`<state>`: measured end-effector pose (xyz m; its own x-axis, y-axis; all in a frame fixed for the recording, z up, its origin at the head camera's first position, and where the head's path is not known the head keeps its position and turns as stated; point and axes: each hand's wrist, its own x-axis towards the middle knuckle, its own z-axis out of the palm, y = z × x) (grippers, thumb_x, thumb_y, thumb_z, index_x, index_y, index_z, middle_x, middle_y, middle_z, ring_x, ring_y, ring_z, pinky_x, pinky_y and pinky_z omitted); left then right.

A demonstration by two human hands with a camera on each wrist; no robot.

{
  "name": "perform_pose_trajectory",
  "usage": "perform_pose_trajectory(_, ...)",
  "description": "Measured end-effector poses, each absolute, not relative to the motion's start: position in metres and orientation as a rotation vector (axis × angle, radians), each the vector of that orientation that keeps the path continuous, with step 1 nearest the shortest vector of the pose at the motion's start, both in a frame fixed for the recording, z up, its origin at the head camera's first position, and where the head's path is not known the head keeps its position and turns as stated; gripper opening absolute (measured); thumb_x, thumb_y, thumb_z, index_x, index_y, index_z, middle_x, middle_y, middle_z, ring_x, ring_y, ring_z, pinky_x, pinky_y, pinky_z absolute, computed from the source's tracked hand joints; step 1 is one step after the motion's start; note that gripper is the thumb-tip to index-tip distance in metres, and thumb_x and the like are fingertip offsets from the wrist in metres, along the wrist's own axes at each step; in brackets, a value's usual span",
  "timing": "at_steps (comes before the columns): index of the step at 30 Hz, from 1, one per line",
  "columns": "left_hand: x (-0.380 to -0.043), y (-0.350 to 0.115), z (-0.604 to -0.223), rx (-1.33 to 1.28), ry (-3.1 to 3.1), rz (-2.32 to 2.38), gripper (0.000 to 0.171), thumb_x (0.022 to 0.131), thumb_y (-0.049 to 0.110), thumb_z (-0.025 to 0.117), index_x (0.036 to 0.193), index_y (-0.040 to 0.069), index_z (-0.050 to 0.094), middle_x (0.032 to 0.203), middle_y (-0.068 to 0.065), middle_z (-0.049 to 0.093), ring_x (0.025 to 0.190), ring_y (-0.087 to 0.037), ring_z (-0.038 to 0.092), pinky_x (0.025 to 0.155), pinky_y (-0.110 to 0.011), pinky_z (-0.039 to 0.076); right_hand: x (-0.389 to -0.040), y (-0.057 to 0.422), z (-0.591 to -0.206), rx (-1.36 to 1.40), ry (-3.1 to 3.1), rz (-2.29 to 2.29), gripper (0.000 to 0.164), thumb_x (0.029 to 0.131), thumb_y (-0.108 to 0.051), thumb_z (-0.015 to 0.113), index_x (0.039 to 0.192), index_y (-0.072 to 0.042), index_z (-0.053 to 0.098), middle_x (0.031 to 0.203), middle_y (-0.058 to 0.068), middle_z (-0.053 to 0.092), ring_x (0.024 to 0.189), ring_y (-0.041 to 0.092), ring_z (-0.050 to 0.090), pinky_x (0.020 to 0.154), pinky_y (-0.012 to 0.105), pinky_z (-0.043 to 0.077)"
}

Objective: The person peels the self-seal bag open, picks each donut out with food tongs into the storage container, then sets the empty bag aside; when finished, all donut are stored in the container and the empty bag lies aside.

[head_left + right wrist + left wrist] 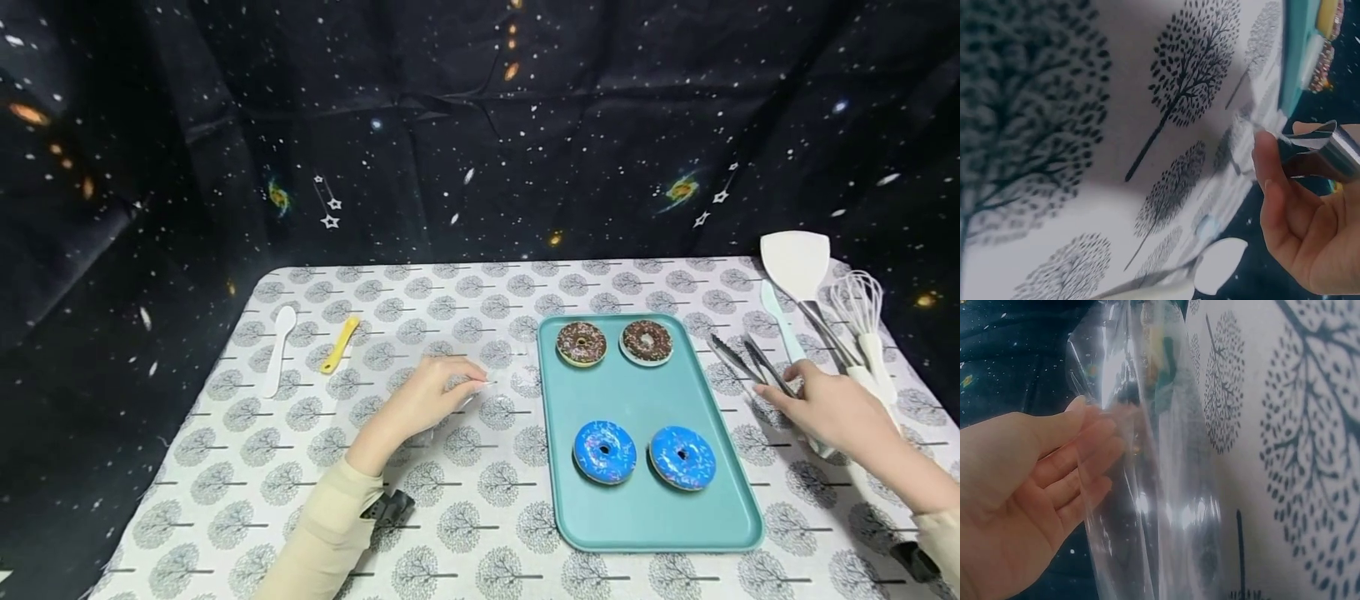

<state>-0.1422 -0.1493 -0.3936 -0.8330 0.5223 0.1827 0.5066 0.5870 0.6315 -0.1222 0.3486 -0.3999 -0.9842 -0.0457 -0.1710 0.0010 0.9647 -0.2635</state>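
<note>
My left hand (423, 400) pinches the edge of a clear plastic bag (1179, 481) between thumb and fingers, left of the tray. In the left wrist view the bag hangs open and loose in front of the fingers. At the right, my right hand (836, 408) grips metal tongs (737, 358) near their handle end, their two arms spread apart and pointing away. Between the hands lies a teal tray (622, 521). Two chocolate donuts (570, 346) with sprinkles sit at its far end, and two blue-iced donuts (592, 458) sit nearer me.
Beyond my right hand lie a white turner (797, 262), a whisk (870, 333) and a pale blue spreader (782, 321). A white spoon (279, 350) and a small yellow utensil (341, 346) lie at the left. Behind the table hangs a dark starry cloth (420, 150).
</note>
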Motion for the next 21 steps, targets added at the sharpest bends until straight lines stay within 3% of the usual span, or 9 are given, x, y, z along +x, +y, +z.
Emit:
perform_pose_trajectory(5, -0.1406, -0.1486, -0.3944, 0.901, 2.777, 1.054, 0.017, 0.090, 0.014, 0.061, 0.102, 0.005, 0.069, 0.107, -0.004, 0.068, 0.105, -0.019, 0.062, 0.096, -0.034, 0.048, -0.1305, 0.3436, -0.4046, -0.045, 2.909, -0.330, 0.077, 0.087, -0.065, 0.046, 0.109, 0.008, 0.044, 0.057, 0.004, 0.048, 0.050, 0.021, 0.047, 0.039, 0.034, 0.036)
perform_pose_trajectory(11, -0.1407, -0.1457, -0.3965, 0.921, 2.762, 1.010, 0.019, 0.091, 0.016, 0.060, 0.105, 0.005, 0.068, 0.110, -0.005, 0.067, 0.107, -0.019, 0.060, 0.099, -0.033, 0.046, -0.1285, 0.3385, -0.4092, -0.041, 2.868, -0.357, 0.072, 0.086, -0.063, 0.049, 0.098, 0.007, 0.045, 0.061, 0.008, 0.050, 0.054, 0.024, 0.050, 0.045, 0.039, 0.043)
perform_pose_trajectory(16, -0.1419, -0.1439, -0.3984, 0.936, 2.752, 1.000, 0.017, 0.090, 0.014, 0.062, 0.103, 0.005, 0.068, 0.110, -0.007, 0.067, 0.107, -0.020, 0.061, 0.099, -0.033, 0.046, -0.1267, 0.3390, -0.4099, -0.010, 2.848, -0.371, 0.080, 0.084, -0.068, 0.048, 0.103, 0.010, 0.041, 0.059, 0.008, 0.049, 0.052, 0.023, 0.050, 0.045, 0.040, 0.044)
perform_pose_trajectory(21, -0.1422, -0.1424, -0.3998, 0.965, 2.745, 0.993, 0.018, 0.088, 0.013, 0.063, 0.103, 0.004, 0.068, 0.113, -0.010, 0.066, 0.108, -0.022, 0.060, 0.101, -0.035, 0.045, -0.1239, 0.3398, -0.4086, 0.022, 2.806, -0.399, 0.094, 0.084, -0.070, 0.044, 0.120, 0.016, 0.033, 0.063, 0.010, 0.052, 0.053, 0.023, 0.052, 0.044, 0.035, 0.042)
